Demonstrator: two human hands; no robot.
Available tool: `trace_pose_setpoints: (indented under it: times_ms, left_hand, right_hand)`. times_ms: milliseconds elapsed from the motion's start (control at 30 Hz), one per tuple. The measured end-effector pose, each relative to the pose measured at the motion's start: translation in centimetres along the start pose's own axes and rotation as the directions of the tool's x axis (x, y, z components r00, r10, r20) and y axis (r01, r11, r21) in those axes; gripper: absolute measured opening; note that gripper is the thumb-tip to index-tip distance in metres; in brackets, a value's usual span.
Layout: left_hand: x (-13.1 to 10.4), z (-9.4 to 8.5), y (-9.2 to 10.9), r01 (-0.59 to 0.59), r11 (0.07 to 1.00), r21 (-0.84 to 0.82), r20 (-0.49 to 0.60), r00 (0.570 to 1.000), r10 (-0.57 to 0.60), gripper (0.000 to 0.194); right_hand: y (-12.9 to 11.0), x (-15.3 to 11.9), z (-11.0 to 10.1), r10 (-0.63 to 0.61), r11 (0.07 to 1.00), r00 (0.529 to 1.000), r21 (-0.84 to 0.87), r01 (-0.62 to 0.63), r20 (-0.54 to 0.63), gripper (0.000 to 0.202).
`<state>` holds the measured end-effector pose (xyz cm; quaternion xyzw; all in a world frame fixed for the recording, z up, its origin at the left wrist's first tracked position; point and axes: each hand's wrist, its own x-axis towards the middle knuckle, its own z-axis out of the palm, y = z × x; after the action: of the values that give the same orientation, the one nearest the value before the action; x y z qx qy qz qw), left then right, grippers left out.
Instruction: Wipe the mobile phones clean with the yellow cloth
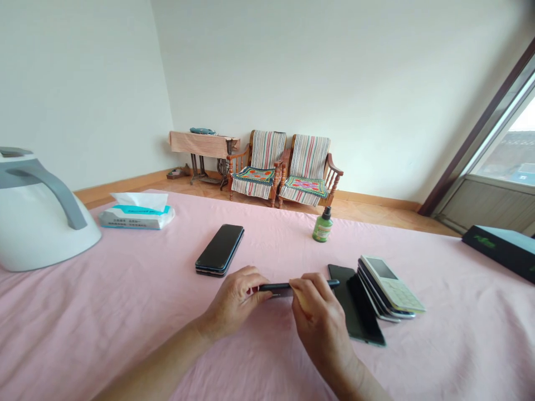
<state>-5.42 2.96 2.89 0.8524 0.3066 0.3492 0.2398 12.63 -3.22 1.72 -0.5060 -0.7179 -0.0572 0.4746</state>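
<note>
A dark phone [278, 288] is held edge-on above the pink tablecloth. My left hand [236, 292] pinches its left end between thumb and fingers. Farther right along the phone, my right hand [320, 309] is closed around it; a pale yellowish patch shows at the thumb, and I cannot tell what it is. Beyond my left hand lies a neat stack of phones [220, 248], black screen up. Close to my right hand, a black phone [355, 303] lies flat, touching or partly under a stack topped by a white keypad phone [388, 278].
A green pump bottle [322, 225] stands toward the far edge of the pink tablecloth [167, 312]. A tissue pack [136, 217] and a white kettle [37, 223] are at the left, a black box [497, 250] at the right. Two wooden chairs [307, 167] stand by the wall.
</note>
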Motion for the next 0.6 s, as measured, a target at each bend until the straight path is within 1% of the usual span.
trace_pose_setpoints:
  times_ms: [100, 167, 300, 367, 500, 600]
  left_hand:
    - [0.03, 0.08, 0.04, -0.002, 1.000, 0.007, 0.003, 1.000, 0.002, 0.023]
    - [0.03, 0.11, 0.04, -0.007, 1.000, 0.000, 0.000, 1.000, 0.007, 0.022]
    - [0.00, 0.12, 0.04, -0.010, 1.000, -0.007, -0.008, 1.000, 0.009, 0.023]
    - [-0.03, 0.10, 0.06, -0.007, 1.000, -0.003, -0.003, 1.000, 0.007, 0.024]
    - [-0.03, 0.10, 0.10, 0.002, 1.000, 0.009, 0.005, 1.000, -0.002, 0.024]
    - [0.04, 0.11, 0.10, 0.001, 1.000, -0.002, 0.002, 1.000, -0.001, 0.025]
  right_hand:
    - [0.21, -0.07, -0.04, 0.028, 0.998, 0.999, -0.053, -0.030, -0.034, 0.024]
    - [0.01, -0.15, 0.14, 0.012, 0.998, 0.999, -0.060, -0.015, -0.038, 0.025]
    - [-0.61, -0.09, 0.36, -0.033, 0.999, 0.999, -0.015, 0.034, 0.022, 0.026]
    - [-0.56, 0.02, 0.15, -0.016, 1.000, 0.999, -0.018, 0.017, 0.028, 0.025]
    - [0.12, 0.03, -0.34, 0.041, 0.996, 0.999, -0.078, -0.043, -0.023, 0.023]
    - [0.33, -0.17, -0.20, 0.030, 0.996, 0.999, -0.082, -0.032, -0.023, 0.025]
